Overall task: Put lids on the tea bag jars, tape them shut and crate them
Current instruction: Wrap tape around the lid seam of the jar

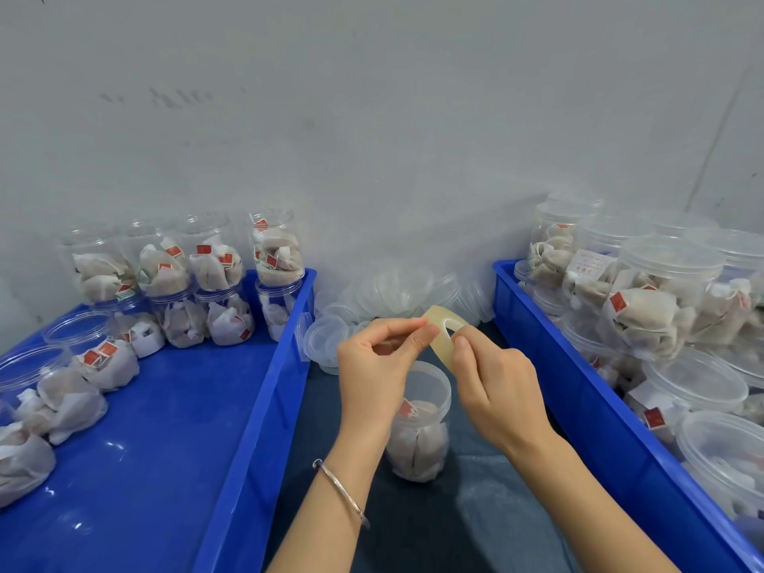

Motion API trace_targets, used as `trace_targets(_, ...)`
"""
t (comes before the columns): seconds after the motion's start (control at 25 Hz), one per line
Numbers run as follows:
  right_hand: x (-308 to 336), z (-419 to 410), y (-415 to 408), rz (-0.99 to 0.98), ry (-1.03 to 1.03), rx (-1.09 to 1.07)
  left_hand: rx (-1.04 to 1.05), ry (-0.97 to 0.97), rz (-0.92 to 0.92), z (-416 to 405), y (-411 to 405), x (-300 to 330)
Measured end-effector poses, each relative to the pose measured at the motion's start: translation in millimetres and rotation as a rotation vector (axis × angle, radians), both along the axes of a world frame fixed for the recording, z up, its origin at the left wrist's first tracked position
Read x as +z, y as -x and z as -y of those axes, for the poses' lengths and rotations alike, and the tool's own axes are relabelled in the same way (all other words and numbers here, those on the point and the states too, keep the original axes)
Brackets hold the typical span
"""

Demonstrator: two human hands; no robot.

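A clear jar of tea bags (pixel 419 432) stands upright with a lid on, on the dark cloth between two blue crates. Just above it my right hand (pixel 494 384) grips a yellowish roll of clear tape (pixel 440 322). My left hand (pixel 378 366) pinches at the roll's edge with thumb and forefinger; whether a tape end is pulled free I cannot tell. A heap of loose clear lids (pixel 384 301) lies behind the hands, against the wall.
The left blue crate (pixel 264 403) holds several open jars of tea bags (pixel 215 283), some stacked, some lying down. Lidded jars (pixel 657 299) are piled in the right blue crate (pixel 578 390). A grey wall closes off the back.
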State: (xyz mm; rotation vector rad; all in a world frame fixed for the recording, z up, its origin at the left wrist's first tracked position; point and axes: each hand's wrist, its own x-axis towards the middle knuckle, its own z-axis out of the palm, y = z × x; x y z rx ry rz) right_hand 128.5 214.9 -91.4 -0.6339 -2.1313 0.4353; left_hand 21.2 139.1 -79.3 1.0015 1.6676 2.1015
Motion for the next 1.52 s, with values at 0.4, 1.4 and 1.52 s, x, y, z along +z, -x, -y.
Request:
trace_targets(0.4, 0.2, -8.3, -2.1, 0.032, -0.020, -0.031, -0.104, 0.175, -0.120, 3.7, 2.4, 4.5)
trace_targets(1.4, -0.5, -15.4, -6.9, 0.048, -0.096, -0.078, -0.040, 0.087, -0.165, 14.4, -7.9, 6.6)
trace_targets(1.52, 6.3, -15.5, -15.0, 0.133, -0.121, 0.022, 0.091, 0.013, -0.276, 17.9, 0.8, 19.0)
